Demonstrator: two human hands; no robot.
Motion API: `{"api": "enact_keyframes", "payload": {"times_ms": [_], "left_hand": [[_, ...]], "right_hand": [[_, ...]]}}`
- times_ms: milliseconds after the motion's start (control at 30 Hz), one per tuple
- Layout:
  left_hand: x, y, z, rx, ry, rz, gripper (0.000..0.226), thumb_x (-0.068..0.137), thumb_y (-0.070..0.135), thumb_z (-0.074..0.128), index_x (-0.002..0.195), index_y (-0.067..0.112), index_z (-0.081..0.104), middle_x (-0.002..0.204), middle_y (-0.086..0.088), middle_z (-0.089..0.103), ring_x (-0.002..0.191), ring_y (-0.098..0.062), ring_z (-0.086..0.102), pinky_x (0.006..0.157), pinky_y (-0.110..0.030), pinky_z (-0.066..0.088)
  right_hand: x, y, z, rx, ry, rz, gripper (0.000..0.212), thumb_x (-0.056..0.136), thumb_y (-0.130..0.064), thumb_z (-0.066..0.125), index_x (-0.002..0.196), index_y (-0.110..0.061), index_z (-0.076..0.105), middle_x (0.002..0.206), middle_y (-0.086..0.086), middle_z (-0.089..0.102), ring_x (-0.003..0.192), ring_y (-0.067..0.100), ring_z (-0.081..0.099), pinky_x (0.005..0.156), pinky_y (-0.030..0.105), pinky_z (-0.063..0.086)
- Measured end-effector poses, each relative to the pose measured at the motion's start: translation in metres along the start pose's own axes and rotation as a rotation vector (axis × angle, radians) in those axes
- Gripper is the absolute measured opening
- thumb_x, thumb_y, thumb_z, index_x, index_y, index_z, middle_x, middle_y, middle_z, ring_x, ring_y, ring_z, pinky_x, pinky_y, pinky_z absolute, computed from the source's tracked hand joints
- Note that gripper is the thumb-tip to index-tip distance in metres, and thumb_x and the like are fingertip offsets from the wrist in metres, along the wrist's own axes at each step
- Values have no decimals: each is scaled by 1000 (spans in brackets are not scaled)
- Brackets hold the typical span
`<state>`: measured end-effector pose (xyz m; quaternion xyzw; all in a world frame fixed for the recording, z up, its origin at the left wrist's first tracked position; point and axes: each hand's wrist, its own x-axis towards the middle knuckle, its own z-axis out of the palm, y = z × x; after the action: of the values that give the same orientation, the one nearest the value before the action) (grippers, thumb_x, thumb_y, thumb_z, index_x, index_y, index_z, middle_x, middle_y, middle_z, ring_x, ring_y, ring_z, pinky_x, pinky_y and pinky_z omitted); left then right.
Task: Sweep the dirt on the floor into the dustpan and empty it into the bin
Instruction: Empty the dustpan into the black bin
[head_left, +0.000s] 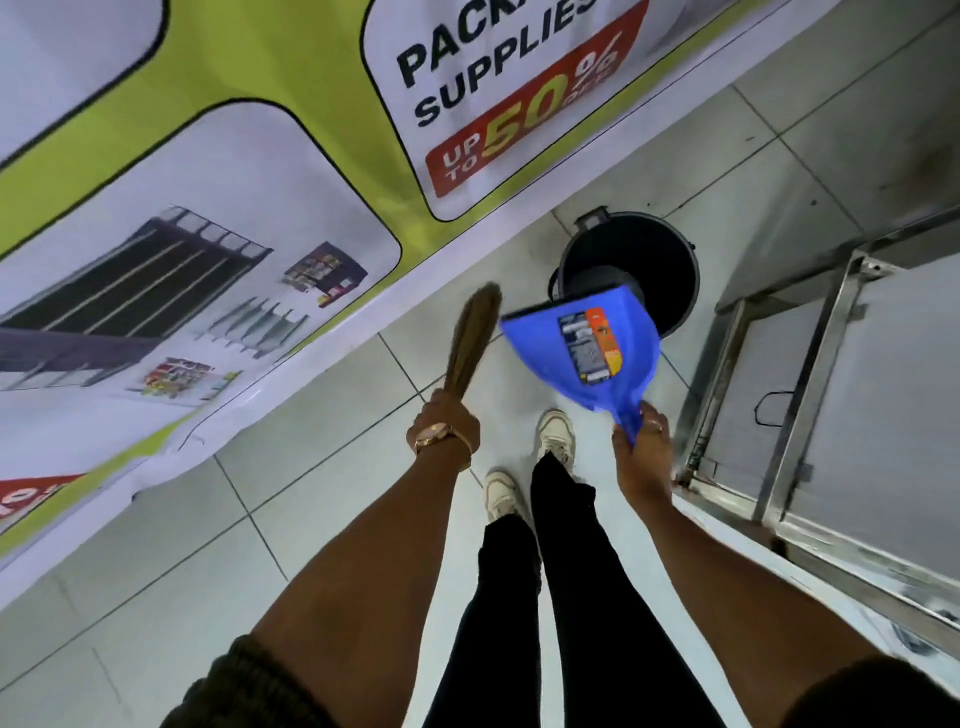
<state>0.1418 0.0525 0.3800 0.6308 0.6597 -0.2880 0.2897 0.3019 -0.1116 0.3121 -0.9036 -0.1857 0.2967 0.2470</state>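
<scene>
A blue plastic dustpan (582, 358) with a printed label on its underside hangs tilted, its front lip over the near rim of a round black bin (660, 260). My right hand (641, 441) grips the dustpan's handle. My left hand (447, 421), with a watch on the wrist, holds a short straw hand broom (472, 343) pointing up and away, left of the dustpan and apart from it. The bin stands open on the tiled floor (291, 499). I cannot see any dirt in the pan or on the floor.
A large printed banner (218, 218) covers the wall on the left down to the floor. A metal-framed glass counter (831, 415) stands close on the right. My two feet in white shoes (556, 431) stand in the narrow aisle just short of the bin.
</scene>
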Motion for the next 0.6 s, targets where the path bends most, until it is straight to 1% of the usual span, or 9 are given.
{"api": "enact_keyframes", "payload": {"times_ms": [67,133,233,333,433,533,600], "left_hand": [[11,-20,18,0,-10,-15,41,95,23,40,133,9,40,133,-15,54,124,-34,50,103,-43,39],[34,-41,42,14,-38,-23,42,95,21,39,136,10,36,134,-16,53,124,-36,49,103,-43,37],[84,-69,89,35,-96,-31,50,94,20,39,142,9,28,133,-19,52,122,-38,51,102,-45,40],[156,-89,150,37,-122,-57,57,94,18,41,146,10,21,132,-22,53,119,-40,53,99,-47,44],[222,-102,204,43,-124,-67,65,96,17,39,153,13,9,141,-23,45,127,-40,47,104,-47,39],[287,-111,255,22,-46,-40,64,97,18,37,153,14,6,141,-25,43,127,-42,46,104,-48,37],[316,-114,279,-12,-11,-22,64,98,19,36,154,16,5,140,-25,42,125,-43,46,103,-50,36]], "right_hand": [[-19,18,9,-25,-19,-21,44,84,0,62,125,8,51,120,28,57,109,43,57,95,47,45],[-27,41,27,-73,-46,-53,42,80,-1,65,119,9,55,114,27,60,103,44,61,90,48,48],[-20,78,62,-146,-109,-58,44,73,5,72,114,7,58,110,23,63,97,44,62,85,51,49],[16,123,117,-244,-175,-87,43,71,1,73,111,7,59,111,22,63,96,45,62,84,51,49],[64,158,169,-333,-226,-129,46,70,-13,66,111,7,58,113,24,61,100,46,60,86,50,47],[113,182,221,-389,-262,-166,54,68,-20,60,116,5,57,117,24,59,106,44,57,91,48,45],[139,192,249,-408,-277,-189,53,69,-20,60,116,4,56,119,22,58,108,42,56,92,47,44]]}}
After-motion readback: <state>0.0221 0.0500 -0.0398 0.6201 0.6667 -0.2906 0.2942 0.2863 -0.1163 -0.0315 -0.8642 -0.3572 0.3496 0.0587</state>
